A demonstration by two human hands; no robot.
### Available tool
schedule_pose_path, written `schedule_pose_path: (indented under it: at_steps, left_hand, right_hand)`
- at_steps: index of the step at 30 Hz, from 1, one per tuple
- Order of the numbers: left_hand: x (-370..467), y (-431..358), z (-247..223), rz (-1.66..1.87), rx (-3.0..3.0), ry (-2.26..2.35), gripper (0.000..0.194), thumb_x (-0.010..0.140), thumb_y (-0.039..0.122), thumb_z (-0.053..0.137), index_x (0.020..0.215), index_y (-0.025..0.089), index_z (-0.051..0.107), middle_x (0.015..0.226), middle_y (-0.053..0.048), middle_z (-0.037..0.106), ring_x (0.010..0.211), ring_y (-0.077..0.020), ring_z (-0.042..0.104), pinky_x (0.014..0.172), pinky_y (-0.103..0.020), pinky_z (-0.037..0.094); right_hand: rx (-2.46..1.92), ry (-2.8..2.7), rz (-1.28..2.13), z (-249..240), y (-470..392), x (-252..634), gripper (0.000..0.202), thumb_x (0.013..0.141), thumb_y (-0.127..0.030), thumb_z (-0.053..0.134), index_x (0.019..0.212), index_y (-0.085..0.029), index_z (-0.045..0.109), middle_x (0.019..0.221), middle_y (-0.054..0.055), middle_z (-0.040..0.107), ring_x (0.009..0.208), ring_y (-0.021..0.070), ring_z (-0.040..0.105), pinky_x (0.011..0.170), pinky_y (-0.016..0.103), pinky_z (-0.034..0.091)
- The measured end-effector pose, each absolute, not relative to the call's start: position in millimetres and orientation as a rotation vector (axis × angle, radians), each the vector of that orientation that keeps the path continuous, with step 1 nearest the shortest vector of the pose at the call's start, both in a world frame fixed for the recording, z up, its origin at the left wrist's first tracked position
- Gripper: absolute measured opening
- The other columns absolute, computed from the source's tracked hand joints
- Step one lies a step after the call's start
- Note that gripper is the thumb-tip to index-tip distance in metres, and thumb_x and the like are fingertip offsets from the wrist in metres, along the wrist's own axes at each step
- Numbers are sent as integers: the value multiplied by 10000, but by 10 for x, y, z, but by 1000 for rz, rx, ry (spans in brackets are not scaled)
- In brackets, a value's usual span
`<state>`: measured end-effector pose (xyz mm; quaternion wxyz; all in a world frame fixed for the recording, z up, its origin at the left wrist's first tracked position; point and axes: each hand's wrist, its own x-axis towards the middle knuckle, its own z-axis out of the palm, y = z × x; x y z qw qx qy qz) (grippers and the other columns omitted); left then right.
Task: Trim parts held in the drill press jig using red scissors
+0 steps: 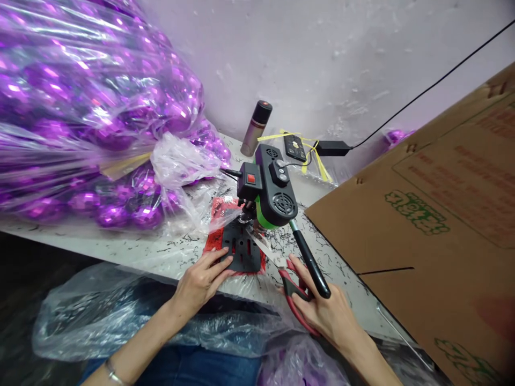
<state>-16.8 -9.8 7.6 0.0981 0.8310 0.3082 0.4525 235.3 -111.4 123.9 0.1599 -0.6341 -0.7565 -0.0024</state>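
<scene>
From close above, the head camera looks forward and down at the table (132, 247).

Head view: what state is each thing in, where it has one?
Left hand: fingers resting on the black base plate.
Right hand: gripping the scissors.
Scissors: held, blade opening unclear.
Red switch: position unclear.
Bottle: cap on.
Bag of purple balls: bulging full.
Tabletop: littered with black scraps.
Cardboard box: open or closed unclear.

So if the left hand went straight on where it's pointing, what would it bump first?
Probably the scissors blades, across the black base plate the left hand touches; how high the blades sit is unclear.
</scene>
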Motion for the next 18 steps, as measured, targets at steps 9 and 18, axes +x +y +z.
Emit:
schedule_pose_path:
  at_steps: [9,18]
  left_hand:
    - [-176,-92,82,1327,2442,891,231,938,267,561,1119,195,684,1134,-103,705,996,-204,701,892,-348,593]
    - [-178,-100,81,1338,2450,907,237,926,261,582,1129,189,680,1150,-100,702,1009,-205,696,893,-343,593]
  right_hand:
    - [-1841,-2214,-118,1128,-1095,2449,520,895,-283,531,1406,-192,501,789,42,717,554,158,647,499,243,540]
    - [-1894,-2117,-301,1191,-1117,2534,481,843,-240,520,1317,-196,589,960,65,763,614,156,692,538,234,567]
